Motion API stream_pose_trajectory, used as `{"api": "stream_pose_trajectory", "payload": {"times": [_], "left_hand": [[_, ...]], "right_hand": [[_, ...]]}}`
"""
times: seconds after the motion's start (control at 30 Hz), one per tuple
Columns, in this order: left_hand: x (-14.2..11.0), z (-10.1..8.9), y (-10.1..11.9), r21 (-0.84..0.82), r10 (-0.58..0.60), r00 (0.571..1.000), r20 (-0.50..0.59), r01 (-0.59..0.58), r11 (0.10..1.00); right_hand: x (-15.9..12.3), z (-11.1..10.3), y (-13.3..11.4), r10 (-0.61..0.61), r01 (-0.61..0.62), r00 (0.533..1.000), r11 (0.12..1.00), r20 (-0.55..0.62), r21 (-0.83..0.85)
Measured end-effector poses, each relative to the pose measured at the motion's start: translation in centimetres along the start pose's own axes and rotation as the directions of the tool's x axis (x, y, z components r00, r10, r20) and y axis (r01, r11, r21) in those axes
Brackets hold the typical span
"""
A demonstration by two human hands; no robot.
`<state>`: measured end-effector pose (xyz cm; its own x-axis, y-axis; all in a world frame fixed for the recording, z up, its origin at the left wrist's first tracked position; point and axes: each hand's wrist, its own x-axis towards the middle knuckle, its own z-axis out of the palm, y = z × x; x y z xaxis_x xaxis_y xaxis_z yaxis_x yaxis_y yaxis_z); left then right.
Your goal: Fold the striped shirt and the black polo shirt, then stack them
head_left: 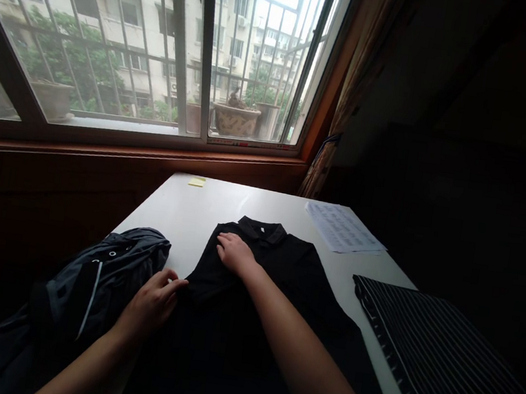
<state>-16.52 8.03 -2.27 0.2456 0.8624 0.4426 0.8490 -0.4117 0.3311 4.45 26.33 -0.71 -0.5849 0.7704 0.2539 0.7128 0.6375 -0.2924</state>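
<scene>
A black collared shirt lies spread on the white table, its collar toward the window. My right hand rests flat on the upper left part of the shirt, near the shoulder, fingers stretched out. At the shirt's left edge, my left hand pinches the end of the sleeve between thumb and fingers. Dark grey bunched clothing with a white drawstring and metal eyelets lies just left of my left hand. The lower part of the shirt is very dark, so its details do not show.
Black striped fabric lies along the table's right side. Printed papers sit at the back right, and a yellow sticky note at the back left. Behind the table are a barred window and a tied curtain.
</scene>
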Motion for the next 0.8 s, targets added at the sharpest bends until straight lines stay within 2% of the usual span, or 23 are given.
{"api": "stream_pose_trajectory", "payload": {"times": [0.17, 0.33, 0.43, 0.5, 0.67, 0.8], "left_hand": [[-0.3, 0.2, 0.0, 0.092, -0.001, 0.996, 0.086, -0.007, 0.996], [-0.2, -0.1, 0.7, 0.247, 0.093, 0.990, 0.110, -0.118, 0.962], [0.0, -0.5, 1.1, 0.221, 0.216, 0.959, 0.181, -0.254, 0.942], [0.2, -0.7, 1.3, 0.182, 0.258, 0.940, 0.224, -0.300, 0.936], [0.3, -1.0, 2.0, 0.163, 0.225, 0.950, 0.216, -0.262, 0.951], [0.5, -1.3, 2.5, 0.152, 0.264, 0.942, 0.206, -0.297, 0.943]], "right_hand": [[1.8, 1.6, -0.6, 0.019, -0.016, 0.997, 0.999, 0.079, -0.042], [2.7, 2.1, -1.1, 0.035, -0.028, 0.993, 0.998, 0.117, -0.061], [2.6, 2.2, -1.2, 0.037, -0.029, 0.992, 0.997, 0.119, -0.069], [2.4, 2.1, -1.0, 0.038, -0.029, 0.992, 0.997, 0.117, -0.074], [2.2, 2.2, -0.4, 0.063, -0.054, 0.994, 0.995, 0.094, -0.088], [2.1, 2.2, -0.1, 0.063, -0.057, 0.996, 0.994, 0.063, -0.089]]}}
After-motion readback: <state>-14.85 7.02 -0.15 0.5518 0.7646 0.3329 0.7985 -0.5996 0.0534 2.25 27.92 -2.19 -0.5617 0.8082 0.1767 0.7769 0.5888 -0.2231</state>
